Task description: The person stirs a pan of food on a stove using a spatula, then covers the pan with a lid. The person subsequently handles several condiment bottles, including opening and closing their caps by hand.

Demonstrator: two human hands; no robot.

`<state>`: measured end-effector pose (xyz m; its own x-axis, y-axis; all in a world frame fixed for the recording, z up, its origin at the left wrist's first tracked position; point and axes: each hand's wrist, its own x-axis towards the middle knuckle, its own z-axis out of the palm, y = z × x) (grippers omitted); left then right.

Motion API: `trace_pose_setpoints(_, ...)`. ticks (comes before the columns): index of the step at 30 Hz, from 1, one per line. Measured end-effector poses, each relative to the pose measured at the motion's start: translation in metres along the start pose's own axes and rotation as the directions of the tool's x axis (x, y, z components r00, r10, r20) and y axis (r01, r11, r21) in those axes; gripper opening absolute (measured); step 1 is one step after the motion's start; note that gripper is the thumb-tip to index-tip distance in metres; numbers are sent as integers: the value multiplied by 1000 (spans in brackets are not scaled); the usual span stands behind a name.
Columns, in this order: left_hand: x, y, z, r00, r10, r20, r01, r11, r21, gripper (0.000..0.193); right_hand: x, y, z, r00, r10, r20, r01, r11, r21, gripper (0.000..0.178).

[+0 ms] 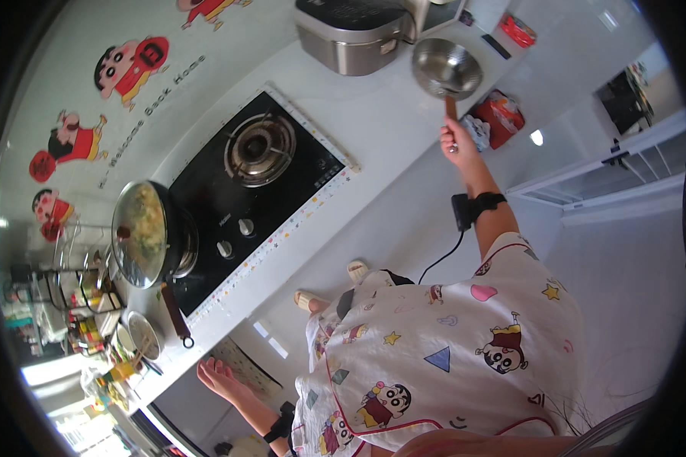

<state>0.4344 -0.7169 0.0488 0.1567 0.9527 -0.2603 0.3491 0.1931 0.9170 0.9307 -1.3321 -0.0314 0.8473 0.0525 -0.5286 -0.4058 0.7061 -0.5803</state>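
My right hand (pixel 455 143) is wrapped round the brown handle of a small silver saucepan (pixel 443 67) at the counter's far right. The inside of the saucepan looks bare and shiny. Whether its base touches the counter cannot be told. My left hand (pixel 219 378) is low in front of the counter edge, fingers stretched out, holding nothing. Nearest to it is the dark handle (pixel 177 316) of a frying pan, which sticks out past the hob. Under the frying pan's glass lid (pixel 141 228) yellow and green food shows.
The black gas hob (pixel 229 217) has one bare burner (pixel 260 149). A grey rice cooker (pixel 351 38) stands behind the saucepan. Bowls (pixel 143 335) and a condiment rack (pixel 84 293) crowd the left end. A red bag (pixel 501 118) lies beside the counter's right end.
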Motion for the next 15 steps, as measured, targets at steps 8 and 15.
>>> trace_pose_setpoints(8,-3,9,-15,999,-15,35,19,994,-111,32,42,-60,-16,996,-37,-77,15,965,-261,39)
trace_pose_setpoints(15,31,46,4,988,-23,152,46,988,-145,34,80,-65,-44,920,-349,-177,289,911,-293,47)
